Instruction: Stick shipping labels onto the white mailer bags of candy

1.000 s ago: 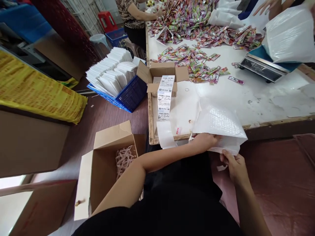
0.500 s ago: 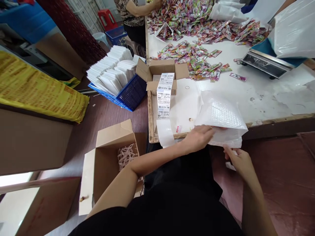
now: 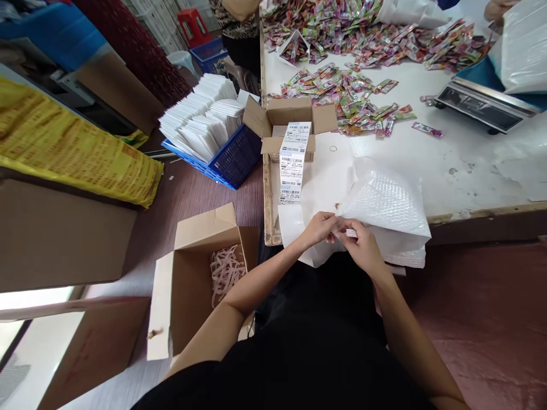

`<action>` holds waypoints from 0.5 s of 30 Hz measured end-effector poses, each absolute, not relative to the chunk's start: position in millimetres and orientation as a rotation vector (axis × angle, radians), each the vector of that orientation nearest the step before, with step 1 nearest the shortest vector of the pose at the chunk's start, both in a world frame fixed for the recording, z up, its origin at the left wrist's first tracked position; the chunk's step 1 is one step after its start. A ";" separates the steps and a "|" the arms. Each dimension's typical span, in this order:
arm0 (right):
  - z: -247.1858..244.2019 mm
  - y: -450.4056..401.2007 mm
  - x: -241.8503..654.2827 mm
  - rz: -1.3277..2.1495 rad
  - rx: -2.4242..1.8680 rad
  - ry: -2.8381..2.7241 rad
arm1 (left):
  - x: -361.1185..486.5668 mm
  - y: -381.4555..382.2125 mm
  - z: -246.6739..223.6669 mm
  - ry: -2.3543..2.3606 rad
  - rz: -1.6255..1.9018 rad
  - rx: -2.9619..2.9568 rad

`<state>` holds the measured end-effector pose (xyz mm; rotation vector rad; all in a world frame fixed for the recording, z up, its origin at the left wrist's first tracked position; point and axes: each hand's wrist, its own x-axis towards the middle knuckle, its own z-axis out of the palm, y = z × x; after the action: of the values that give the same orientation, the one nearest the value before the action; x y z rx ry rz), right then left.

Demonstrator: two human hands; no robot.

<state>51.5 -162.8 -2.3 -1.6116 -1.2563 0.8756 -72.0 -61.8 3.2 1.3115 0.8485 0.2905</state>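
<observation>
A white bubble mailer (image 3: 387,193) lies at the table's front edge, its flap end hanging over. My left hand (image 3: 320,229) is closed in a pinch by the mailer's near left corner; what its fingertips hold is hidden. Against those fingertips, my right hand (image 3: 362,246) is closed on a small white strip (image 3: 351,233), part of which shows between its fingers. Left of my hands, a band of printed shipping labels (image 3: 291,171) runs out of a small open carton (image 3: 320,118) and down over the table edge.
Below left, an open cardboard box (image 3: 192,285) holds shredded white strips (image 3: 226,273). A blue basket (image 3: 237,156) is packed with white mailers (image 3: 205,119). Colourful sachets (image 3: 342,91) cover the far table, beside a scale (image 3: 478,102). Another person (image 3: 239,34) is at the far left.
My right hand has moved left and up from the mailer's flap to meet my left hand, carrying the white strip. My left hand has shifted left. The view has turned slightly.
</observation>
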 end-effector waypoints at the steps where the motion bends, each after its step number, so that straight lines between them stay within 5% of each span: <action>1: -3.8 -162.6 52.4 0.892 -1.616 -1.242 | -72.6 -61.3 3.2 0.841 0.280 1.298; 9: 0.9 -171.3 57.4 0.785 -1.690 -1.302 | -69.9 -56.9 9.9 0.863 0.156 1.303; 15: 38.9 -263.5 100.3 0.526 -1.741 -1.001 | -81.6 -44.5 8.2 0.855 0.164 1.354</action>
<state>100.3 -263.5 38.9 -1.7414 -1.0013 0.5256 -81.6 -44.5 8.2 1.3540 0.8554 0.1640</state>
